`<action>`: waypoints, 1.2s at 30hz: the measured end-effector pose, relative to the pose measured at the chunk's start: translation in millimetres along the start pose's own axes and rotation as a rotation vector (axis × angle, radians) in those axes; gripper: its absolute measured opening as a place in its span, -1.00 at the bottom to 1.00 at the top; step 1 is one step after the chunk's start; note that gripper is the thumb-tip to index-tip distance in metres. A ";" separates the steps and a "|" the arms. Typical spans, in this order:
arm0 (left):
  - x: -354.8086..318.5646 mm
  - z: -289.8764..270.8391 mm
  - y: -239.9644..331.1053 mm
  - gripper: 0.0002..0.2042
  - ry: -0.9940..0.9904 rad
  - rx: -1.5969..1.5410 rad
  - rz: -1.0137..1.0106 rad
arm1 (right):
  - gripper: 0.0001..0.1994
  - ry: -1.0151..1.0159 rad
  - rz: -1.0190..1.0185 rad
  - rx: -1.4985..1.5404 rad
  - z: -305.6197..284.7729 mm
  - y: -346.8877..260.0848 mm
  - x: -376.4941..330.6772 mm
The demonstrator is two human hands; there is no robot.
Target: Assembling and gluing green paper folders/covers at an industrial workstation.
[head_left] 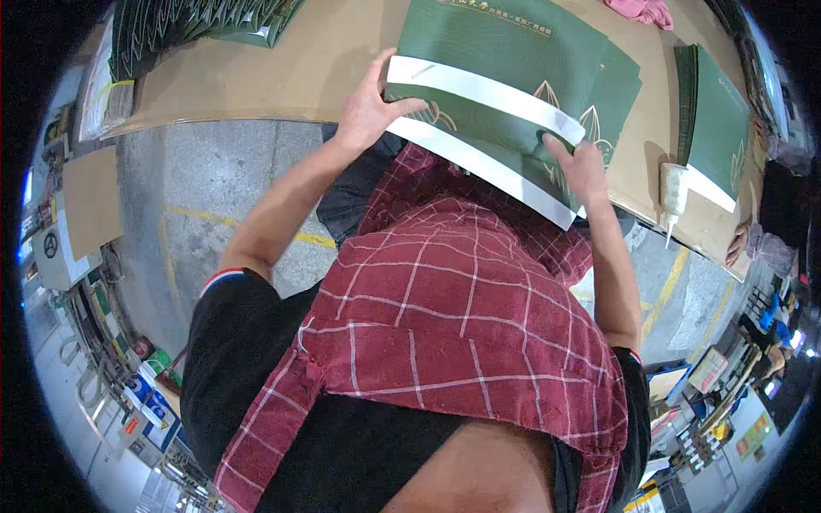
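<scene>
Two overlapping green printed card sheets with white edge strips lie at the table's near edge. My left hand (pixel 369 113) grips the left edge of the nearer sheet (pixel 487 137), its thumb on top and its fingers at the corner. At the opposite end, my right hand (pixel 583 169) pinches the same sheet near its right edge, with the thumb on the green face. The sheet's lower white strip overhangs the table edge toward my red checked apron. Behind it spreads a stack of green sheets (pixel 505 43) with gold line drawings.
On the brown tabletop (pixel 248 85), folded green pieces (pixel 201 30) stand at the far left. A white squeeze bottle (pixel 674 192) lies at the right edge, nozzle outward, beside more green sheets (pixel 718 124). Pink cloth (pixel 641 10) lies at the back. Another person's hand (pixel 737 245) shows far right.
</scene>
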State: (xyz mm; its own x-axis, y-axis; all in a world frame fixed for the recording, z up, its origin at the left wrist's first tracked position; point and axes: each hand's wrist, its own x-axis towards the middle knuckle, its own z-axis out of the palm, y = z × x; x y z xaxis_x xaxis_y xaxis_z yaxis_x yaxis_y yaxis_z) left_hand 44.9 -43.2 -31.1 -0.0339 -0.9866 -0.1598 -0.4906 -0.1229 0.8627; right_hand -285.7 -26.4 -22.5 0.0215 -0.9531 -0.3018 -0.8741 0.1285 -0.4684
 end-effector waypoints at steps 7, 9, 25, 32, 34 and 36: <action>1.0 37.0 46.0 -0.42 0.091 0.999 0.722 | -0.35 -0.146 0.033 -0.107 -25.1 -25.2 16.2; 16.9 74.0 64.5 -0.45 -0.085 0.883 0.932 | -0.37 -0.124 0.044 -0.139 -24.8 -24.8 21.2; 41.0 85.9 25.3 -0.49 -0.309 0.729 1.294 | -0.59 0.535 -0.540 -0.416 23.9 -41.9 44.5; 74.6 19.1 13.9 -0.47 -0.342 0.625 1.344 | -0.61 0.369 -0.499 -0.489 8.6 -52.5 47.5; 77.9 19.9 14.5 -0.47 -0.441 0.528 1.238 | -0.63 0.447 -0.569 -0.406 11.3 -39.7 53.6; 81.1 17.6 16.3 -0.46 -0.418 0.541 1.229 | -0.64 0.480 -0.623 -0.327 10.1 -34.7 55.3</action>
State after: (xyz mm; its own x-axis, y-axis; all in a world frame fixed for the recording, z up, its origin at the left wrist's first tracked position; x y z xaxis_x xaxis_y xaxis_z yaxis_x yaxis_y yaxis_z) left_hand 18.8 -123.4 -38.5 -0.8859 -0.3159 0.3396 -0.2254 0.9331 0.2801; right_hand -249.3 -80.8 -31.4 0.4011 -0.8460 0.3513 -0.8688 -0.4729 -0.1467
